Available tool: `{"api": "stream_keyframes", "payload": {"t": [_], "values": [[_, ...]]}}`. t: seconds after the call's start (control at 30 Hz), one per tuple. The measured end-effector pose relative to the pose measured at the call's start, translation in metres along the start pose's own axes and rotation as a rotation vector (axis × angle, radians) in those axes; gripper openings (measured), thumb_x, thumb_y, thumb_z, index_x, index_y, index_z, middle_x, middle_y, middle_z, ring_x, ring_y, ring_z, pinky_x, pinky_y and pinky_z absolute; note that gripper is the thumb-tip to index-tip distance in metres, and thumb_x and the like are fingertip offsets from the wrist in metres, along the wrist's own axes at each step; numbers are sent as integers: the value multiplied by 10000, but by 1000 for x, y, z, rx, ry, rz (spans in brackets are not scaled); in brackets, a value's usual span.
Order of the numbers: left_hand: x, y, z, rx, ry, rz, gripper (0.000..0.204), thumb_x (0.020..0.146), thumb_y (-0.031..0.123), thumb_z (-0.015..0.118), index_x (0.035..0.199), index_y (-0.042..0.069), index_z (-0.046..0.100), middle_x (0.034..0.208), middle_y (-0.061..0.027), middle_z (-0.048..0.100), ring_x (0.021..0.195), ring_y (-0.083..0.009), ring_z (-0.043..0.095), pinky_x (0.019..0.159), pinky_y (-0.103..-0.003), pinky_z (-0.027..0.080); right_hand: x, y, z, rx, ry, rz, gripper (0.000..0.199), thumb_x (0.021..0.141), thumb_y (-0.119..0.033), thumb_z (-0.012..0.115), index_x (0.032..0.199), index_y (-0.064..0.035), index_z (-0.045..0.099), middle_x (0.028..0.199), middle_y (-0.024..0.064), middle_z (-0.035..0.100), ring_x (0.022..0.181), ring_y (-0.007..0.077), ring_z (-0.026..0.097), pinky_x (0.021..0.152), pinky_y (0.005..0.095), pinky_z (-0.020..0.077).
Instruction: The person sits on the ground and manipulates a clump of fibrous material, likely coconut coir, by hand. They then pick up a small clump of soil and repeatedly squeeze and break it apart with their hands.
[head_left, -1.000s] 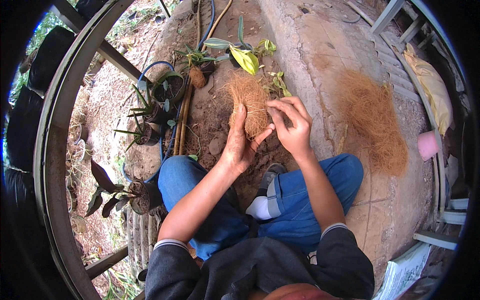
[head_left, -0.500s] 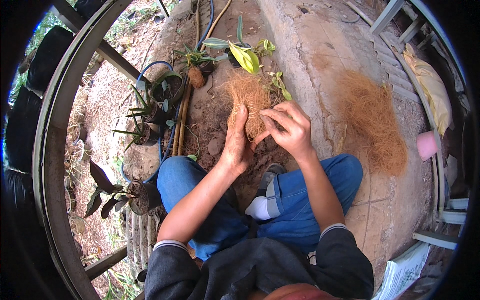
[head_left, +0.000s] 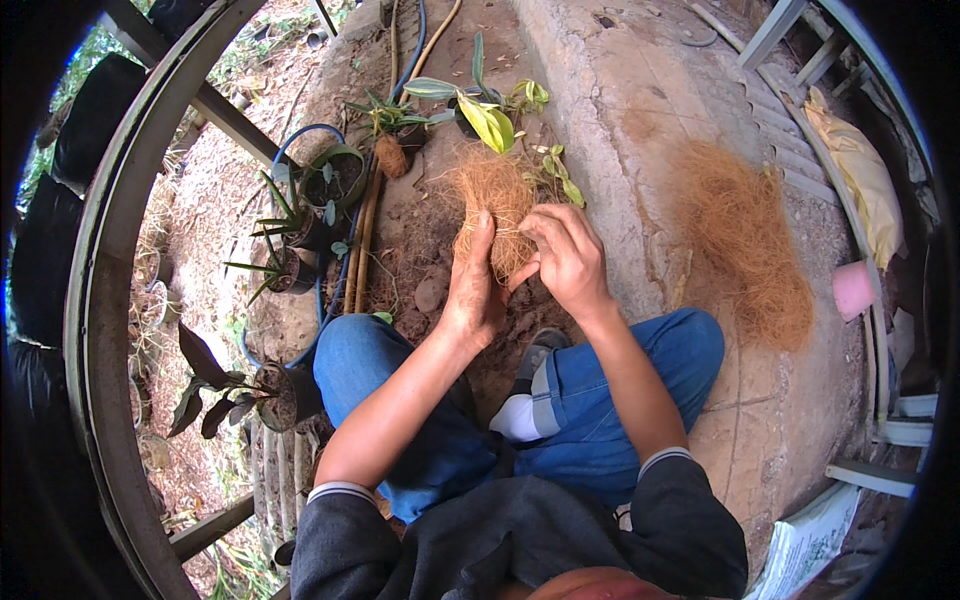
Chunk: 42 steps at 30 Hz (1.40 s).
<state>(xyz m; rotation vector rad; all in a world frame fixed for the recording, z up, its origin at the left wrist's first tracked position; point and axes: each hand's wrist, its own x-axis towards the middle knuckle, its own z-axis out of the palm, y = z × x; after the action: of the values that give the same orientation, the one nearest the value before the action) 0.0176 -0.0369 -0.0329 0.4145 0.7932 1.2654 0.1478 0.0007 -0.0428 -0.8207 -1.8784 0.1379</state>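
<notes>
A shaggy bundle of brown coconut fibre (head_left: 497,190) stands upright above the soil between my knees. My left hand (head_left: 474,285) wraps round its lower left side, thumb on the front and fingers behind. Around the bundle's middle runs a thin pale string (head_left: 510,229). At the right side of the bundle my right hand (head_left: 568,258) is closed, thumb and fingers bent together by the string; the fingertips are partly hidden. A yellow-green leaf (head_left: 488,124) shows just beyond the fibre; whether it grows from the bundle I cannot tell.
Loose coconut fibre (head_left: 745,245) lies heaped on the concrete at right. Potted plants (head_left: 335,175) and a blue hose (head_left: 322,300) line the left. A striped-leaf plant (head_left: 478,95) stands beyond the bundle. A pink pot (head_left: 853,290) sits at far right.
My right hand has shifted slightly left and down, its fingers curling closer to the bundle. The left hand keeps its hold with hardly any movement.
</notes>
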Motion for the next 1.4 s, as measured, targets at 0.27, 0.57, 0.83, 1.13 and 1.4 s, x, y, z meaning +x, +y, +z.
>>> {"api": "stream_keyframes", "payload": {"t": [0.27, 0.57, 0.83, 1.13, 1.4], "values": [[0, -1, 3, -5, 23, -15, 575, 856, 467, 549, 1293, 138, 370, 1230, -41, 474, 1112, -154, 482, 838, -334, 481, -6, 0, 6, 48, 75, 69, 202, 714, 37, 628, 909, -15, 615, 884, 95, 597, 815, 259, 601, 693, 340, 502], [-1, 0, 3, 0, 40, -2, 553, 862, 459, 544, 1286, 146, 376, 1210, -32, 485, 1079, -141, 504, 817, -322, 488, 1, -2, -1, 64, 54, 39, 209, 685, 63, 660, 881, -8, 653, 833, 107, 616, 762, 241, 606, 664, 317, 496], [-1, -1, 3, 15, 29, 5, 533, 865, 459, 538, 1271, 149, 390, 1188, -29, 499, 1066, -140, 509, 814, -318, 486, -1, 5, 1, 166, -28, 159, 95, 777, -37, 618, 862, 6, 616, 858, 100, 558, 796, 237, 591, 697, 311, 486], [-3, 2, 8, 57, 55, -17, 531, 867, 453, 540, 1269, 140, 394, 1166, -30, 513, 1045, -136, 517, 816, -320, 483, -6, 9, 0, 638, -165, 607, 115, 832, -84, 595, 880, 20, 594, 887, 81, 536, 795, 170, 565, 685, 277, 453], [-2, 2, 4, 16, 76, -8, 557, 857, 474, 543, 1264, 126, 394, 1134, -33, 533, 972, -143, 559, 781, -290, 505, 5, 4, -8, 389, -84, 341, 167, 747, -47, 667, 914, -44, 649, 858, 64, 556, 784, 185, 573, 669, 292, 462]]}}
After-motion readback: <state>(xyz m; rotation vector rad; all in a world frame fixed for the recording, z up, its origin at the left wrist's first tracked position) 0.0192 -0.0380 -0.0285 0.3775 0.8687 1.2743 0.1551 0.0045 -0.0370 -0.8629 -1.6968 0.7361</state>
